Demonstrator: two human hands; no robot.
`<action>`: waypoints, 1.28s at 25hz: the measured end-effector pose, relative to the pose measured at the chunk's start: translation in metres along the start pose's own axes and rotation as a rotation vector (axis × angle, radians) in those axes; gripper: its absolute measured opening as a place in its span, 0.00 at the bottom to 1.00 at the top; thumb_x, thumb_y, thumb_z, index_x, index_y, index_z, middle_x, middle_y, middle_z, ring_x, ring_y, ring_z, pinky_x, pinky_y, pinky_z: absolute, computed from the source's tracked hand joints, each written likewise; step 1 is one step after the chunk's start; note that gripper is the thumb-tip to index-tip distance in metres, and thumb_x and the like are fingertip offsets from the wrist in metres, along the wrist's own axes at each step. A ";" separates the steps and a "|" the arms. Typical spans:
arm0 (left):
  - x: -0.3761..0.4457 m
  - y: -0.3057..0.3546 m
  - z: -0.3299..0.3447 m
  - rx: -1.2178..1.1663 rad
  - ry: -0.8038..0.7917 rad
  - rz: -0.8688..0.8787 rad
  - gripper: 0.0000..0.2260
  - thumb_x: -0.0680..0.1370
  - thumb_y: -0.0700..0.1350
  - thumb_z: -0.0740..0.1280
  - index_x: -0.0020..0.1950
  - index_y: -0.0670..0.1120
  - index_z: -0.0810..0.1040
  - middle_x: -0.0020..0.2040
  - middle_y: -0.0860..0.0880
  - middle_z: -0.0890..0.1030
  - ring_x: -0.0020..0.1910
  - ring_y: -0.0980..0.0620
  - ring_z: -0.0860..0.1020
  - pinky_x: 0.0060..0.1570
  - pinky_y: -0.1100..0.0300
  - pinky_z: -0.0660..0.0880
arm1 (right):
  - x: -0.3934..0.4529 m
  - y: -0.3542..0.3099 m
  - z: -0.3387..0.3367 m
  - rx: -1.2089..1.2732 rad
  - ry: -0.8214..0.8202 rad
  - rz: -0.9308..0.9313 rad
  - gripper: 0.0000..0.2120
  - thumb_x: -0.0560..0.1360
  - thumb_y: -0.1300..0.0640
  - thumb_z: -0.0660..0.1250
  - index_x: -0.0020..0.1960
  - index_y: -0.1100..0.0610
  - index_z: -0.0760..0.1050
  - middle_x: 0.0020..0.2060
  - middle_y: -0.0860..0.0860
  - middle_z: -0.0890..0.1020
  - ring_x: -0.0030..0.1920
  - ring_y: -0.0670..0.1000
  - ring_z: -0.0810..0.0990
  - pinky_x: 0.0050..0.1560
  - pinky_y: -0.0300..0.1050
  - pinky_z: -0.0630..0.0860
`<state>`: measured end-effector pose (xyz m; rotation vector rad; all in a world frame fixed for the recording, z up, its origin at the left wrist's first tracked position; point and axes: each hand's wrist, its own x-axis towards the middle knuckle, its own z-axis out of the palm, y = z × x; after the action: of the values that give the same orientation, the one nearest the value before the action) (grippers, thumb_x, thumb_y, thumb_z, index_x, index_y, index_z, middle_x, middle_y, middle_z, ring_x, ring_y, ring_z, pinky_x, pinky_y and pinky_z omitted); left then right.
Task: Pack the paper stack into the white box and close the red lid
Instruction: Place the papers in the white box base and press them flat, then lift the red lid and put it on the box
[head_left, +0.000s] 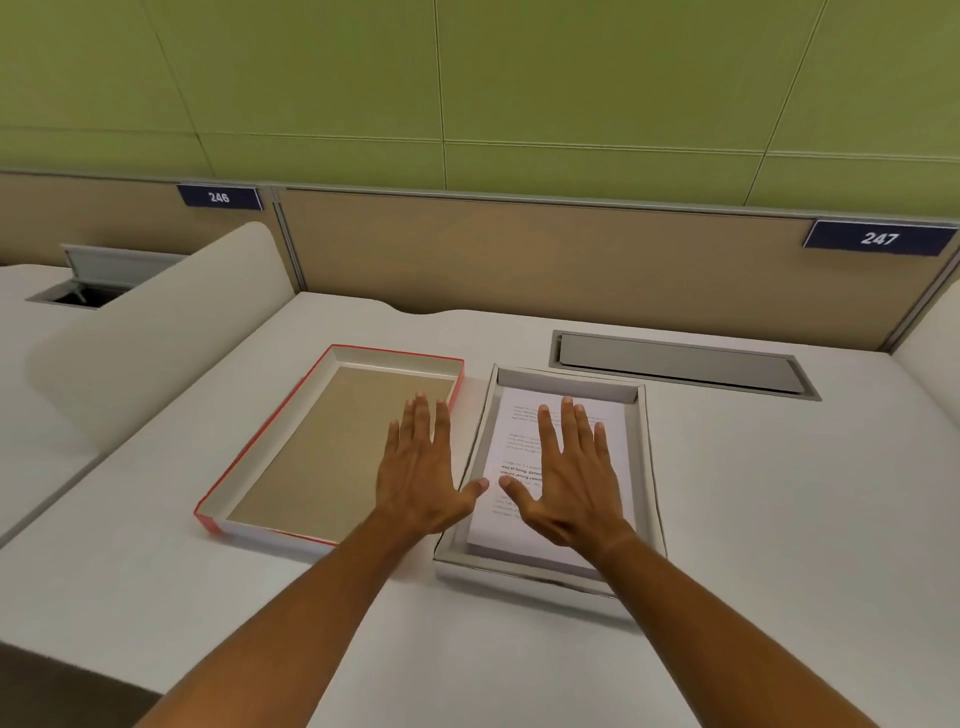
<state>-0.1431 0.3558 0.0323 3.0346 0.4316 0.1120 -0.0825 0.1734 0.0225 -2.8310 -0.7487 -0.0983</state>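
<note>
A white box sits on the desk right of centre, and the stack of printed paper lies flat inside it. The red lid rests upside down to the box's left, showing its brown inner face. My right hand is spread flat, fingers apart, over the paper in the box. My left hand hovers spread over the lid's right edge, beside the box. Neither hand holds anything.
A white desk carries both parts. A grey cable flap is set into the desk behind the box. A curved white divider rises at the left. A tan partition with labels 246 and 247 closes the back.
</note>
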 end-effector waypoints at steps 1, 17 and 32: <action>-0.003 -0.001 -0.001 0.011 -0.002 -0.009 0.49 0.71 0.73 0.53 0.79 0.47 0.35 0.80 0.42 0.35 0.79 0.42 0.36 0.77 0.46 0.38 | -0.001 -0.002 0.000 -0.003 0.004 -0.007 0.55 0.61 0.22 0.29 0.80 0.53 0.38 0.80 0.57 0.39 0.79 0.59 0.36 0.77 0.58 0.33; 0.033 -0.049 0.017 -0.165 -0.124 -0.017 0.37 0.76 0.56 0.66 0.78 0.43 0.54 0.78 0.40 0.60 0.77 0.41 0.60 0.72 0.49 0.63 | 0.031 -0.044 0.029 -0.032 0.015 0.128 0.56 0.61 0.22 0.29 0.80 0.54 0.40 0.80 0.59 0.42 0.79 0.61 0.39 0.77 0.59 0.36; 0.076 -0.069 -0.023 -0.624 0.029 -0.087 0.07 0.71 0.38 0.68 0.35 0.35 0.81 0.31 0.42 0.79 0.31 0.47 0.78 0.30 0.61 0.73 | 0.054 -0.077 0.028 0.149 -0.005 0.277 0.51 0.68 0.23 0.43 0.80 0.53 0.42 0.81 0.55 0.45 0.80 0.57 0.43 0.77 0.53 0.40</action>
<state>-0.0910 0.4444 0.0546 2.4014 0.4302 0.2353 -0.0733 0.2710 0.0162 -2.7593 -0.3425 0.0087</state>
